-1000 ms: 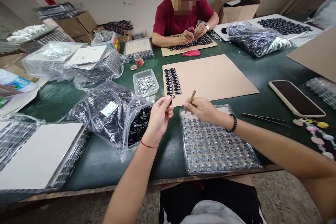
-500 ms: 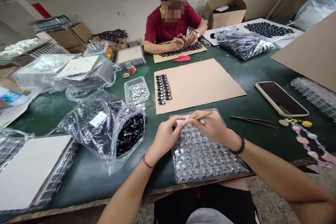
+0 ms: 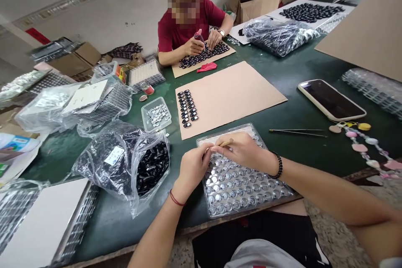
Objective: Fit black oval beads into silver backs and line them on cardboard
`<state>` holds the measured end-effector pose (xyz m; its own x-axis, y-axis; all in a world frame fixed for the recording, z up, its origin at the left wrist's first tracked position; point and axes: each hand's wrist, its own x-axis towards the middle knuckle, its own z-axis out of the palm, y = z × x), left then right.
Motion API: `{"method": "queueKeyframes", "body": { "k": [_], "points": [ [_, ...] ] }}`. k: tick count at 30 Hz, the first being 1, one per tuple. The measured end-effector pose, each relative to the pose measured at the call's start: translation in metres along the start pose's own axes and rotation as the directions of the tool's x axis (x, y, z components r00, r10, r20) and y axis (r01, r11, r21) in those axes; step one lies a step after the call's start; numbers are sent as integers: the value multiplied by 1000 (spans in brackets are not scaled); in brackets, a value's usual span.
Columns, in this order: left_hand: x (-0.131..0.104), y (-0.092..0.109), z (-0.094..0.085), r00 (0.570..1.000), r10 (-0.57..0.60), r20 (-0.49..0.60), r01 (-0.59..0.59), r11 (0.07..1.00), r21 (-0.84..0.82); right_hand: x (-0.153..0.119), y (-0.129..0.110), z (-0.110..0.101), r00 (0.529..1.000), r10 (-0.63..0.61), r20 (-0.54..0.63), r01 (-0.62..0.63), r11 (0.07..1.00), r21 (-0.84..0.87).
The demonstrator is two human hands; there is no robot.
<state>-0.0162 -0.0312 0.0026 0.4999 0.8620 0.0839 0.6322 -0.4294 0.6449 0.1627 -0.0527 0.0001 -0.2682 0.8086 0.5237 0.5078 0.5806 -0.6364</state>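
Over the far part of a clear plastic tray (image 3: pixel 248 194) filled with rows of round silvery pieces, my hands meet fingertip to fingertip. My right hand (image 3: pixel 241 150) grips a thin wooden stick (image 3: pixel 226 143), its blunt end showing above the fingers. Thumb and forefinger of my left hand (image 3: pixel 196 165) are pinched together right beside it; whatever they hold is too small or hidden to make out. Beyond the tray lies a tan cardboard sheet (image 3: pixel 232 96) with two columns of glossy black oval pieces (image 3: pixel 187 109) along its left side.
Left of my hands lies an open plastic bag (image 3: pixel 106 171) of black pieces, behind it a small tub (image 3: pixel 156 115) of silvery discs. Tweezers (image 3: pixel 297 131) and a phone (image 3: pixel 331 99) lie right. Across the table a co-worker (image 3: pixel 191 25) handles black pieces on another board.
The wooden stick has swung from lying nearly level to pointing more toward me, showing shorter. My fingertips stay together. The view has shifted slightly, and the co-worker's dark red bottle-like tool stands more visible.
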Motion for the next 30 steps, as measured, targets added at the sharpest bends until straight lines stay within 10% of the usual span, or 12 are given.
{"method": "queueKeyframes", "body": {
  "k": [15, 23, 30],
  "points": [
    [10, -8, -4, 922, -334, -195, 130, 742, -658, 1, -2, -6, 981, 62, -187, -31, 986, 164],
    [8, 0, -3, 969, -248, -16, 180, 743, -644, 3, -4, -6, 960, 239, -147, -170, 912, 373],
    [6, -7, -3, 975, -194, -111, 112, 853, -510, 2, -3, 0, 919, 365, -151, -233, 810, 538]
  ]
}}
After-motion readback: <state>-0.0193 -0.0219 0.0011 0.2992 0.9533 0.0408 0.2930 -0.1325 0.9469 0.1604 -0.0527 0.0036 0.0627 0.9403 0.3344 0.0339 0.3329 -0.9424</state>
